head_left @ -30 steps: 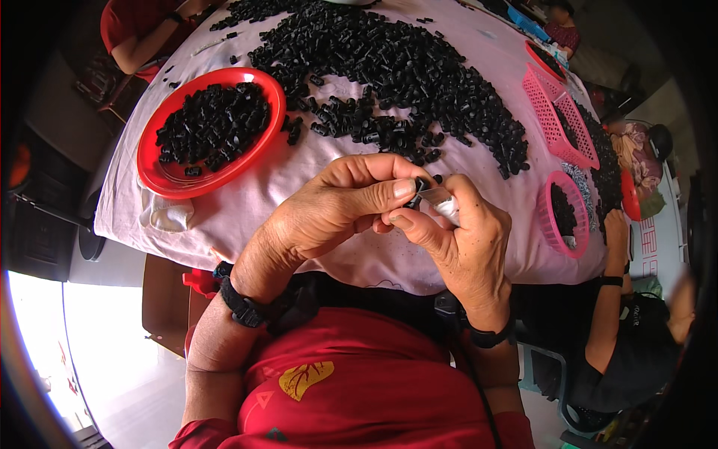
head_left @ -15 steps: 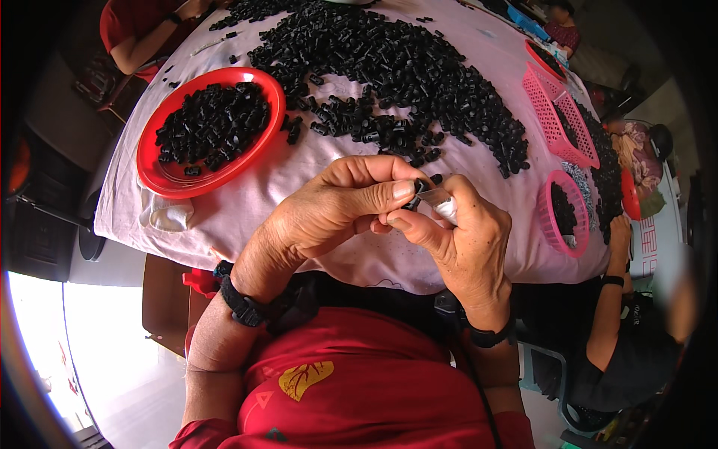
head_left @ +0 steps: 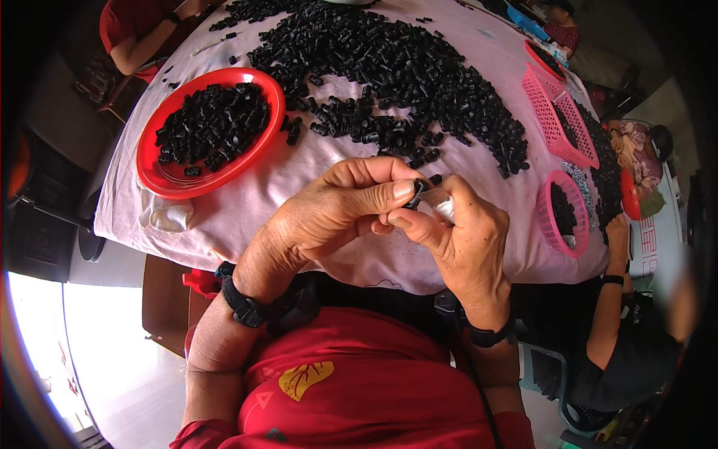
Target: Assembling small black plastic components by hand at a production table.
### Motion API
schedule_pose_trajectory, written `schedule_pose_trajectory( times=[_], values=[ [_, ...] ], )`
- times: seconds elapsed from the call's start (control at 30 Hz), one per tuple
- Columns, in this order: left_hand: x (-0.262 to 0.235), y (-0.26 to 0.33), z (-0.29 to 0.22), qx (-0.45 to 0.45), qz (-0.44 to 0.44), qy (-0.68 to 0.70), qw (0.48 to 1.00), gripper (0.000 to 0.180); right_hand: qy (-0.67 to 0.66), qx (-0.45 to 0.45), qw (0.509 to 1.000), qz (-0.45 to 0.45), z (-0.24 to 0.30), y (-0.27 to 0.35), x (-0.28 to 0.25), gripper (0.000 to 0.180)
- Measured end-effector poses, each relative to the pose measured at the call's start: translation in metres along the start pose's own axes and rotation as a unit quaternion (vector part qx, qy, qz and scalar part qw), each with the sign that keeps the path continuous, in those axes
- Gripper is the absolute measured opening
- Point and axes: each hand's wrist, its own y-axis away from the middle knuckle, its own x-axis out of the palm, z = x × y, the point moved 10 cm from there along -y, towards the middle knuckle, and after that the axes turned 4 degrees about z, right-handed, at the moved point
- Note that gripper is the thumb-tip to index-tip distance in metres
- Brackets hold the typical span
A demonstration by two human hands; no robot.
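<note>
Above the near part of the table, my left hand (head_left: 340, 200) pinches a small black cylindrical piece (head_left: 416, 196) between thumb and fingers. My right hand (head_left: 471, 239) is closed around a thin flat strip (head_left: 434, 197), greyish at its tip and white farther back; its exact kind is unclear. The strip's tip meets the black piece, and the two hands nearly touch there. Fingers hide part of both things. Beyond my hands spreads a large heap of similar black pieces (head_left: 389, 63), with a few lying loose at its near edge.
A red plate (head_left: 278, 101) full of black pieces stands at the left on the pink tablecloth (head_left: 247, 228). Pink baskets (head_left: 550, 217) with black pieces stand at the right. Other people sit at the far left, far right and near right, one arm (head_left: 604, 329) reaching to the table.
The right hand has shifted very slightly against the black piece. The left hand keeps its pinch, and the plate, heap and baskets stay where they were.
</note>
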Motion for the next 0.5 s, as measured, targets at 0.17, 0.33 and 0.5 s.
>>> schedule_pose_trajectory(
  times=[0.17, 0.33, 0.5],
  values=[
    [0.003, -0.002, 0.0008, -0.005, -0.011, -0.006, 1.0, 0.02, 0.0, -0.001, 1.0, 0.002, -0.0027, 0.0009, 0.0015, 0.056],
    [0.0014, -0.0004, -0.0001, -0.006, -0.027, 0.003, 1.0, 0.018, 0.01, -0.002, 1.0, 0.011, 0.0006, -0.0004, 0.0014, 0.056],
    [0.003, -0.001, -0.004, 0.005, -0.021, -0.02, 1.0, 0.017, 0.001, 0.013, 1.0, 0.002, -0.0012, 0.0001, -0.0018, 0.056]
  ],
)
